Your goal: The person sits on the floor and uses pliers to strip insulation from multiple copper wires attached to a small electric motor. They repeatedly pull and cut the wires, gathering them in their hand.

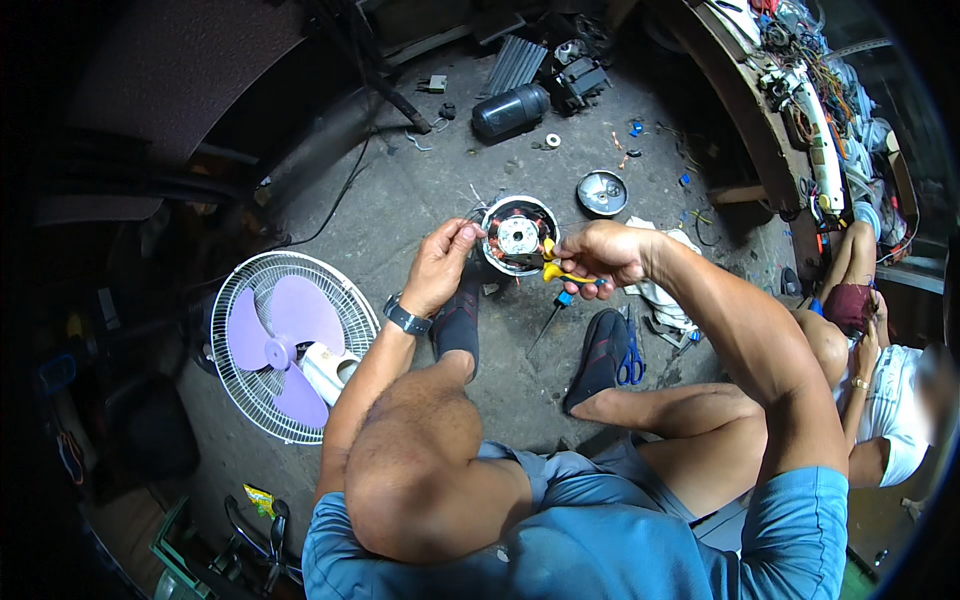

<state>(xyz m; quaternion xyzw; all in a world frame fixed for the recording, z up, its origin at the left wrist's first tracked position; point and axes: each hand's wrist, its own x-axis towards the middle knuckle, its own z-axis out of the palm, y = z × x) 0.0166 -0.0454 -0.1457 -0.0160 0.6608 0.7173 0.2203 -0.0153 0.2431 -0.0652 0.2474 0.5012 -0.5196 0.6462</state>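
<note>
2 bare hands meet at an open round motor (506,240) that sits on the concrete floor, just beyond the person's left shoe (460,322). The right hand (607,255) is closed around yellow-and-blue handled pliers (575,276), their working end at the motor's right side. The left hand (445,258) has its fingertips drawn together at the motor's left edge; I can't tell whether they pinch a wire or only the rim.

By my reading the job is midway. Opening up looks done: the reddish windings show, and a round metal cup (602,192), perhaps the cover, lies apart beyond the motor to its right. Loose wire ends (478,193) stick out at the motor's far left, so wiring and closing up seem left.

Nearer the person than the motor lie a blue-handled screwdriver (565,298) and, farther right, blue scissors (630,370) beside the right shoe (598,360). A white cloth (668,290) is crumpled right of the motor. Well left of it rests a fan (300,300) with 3 purple blades. The shoes and screwdriver crowd the motor's near side; its far side has more room.
</note>
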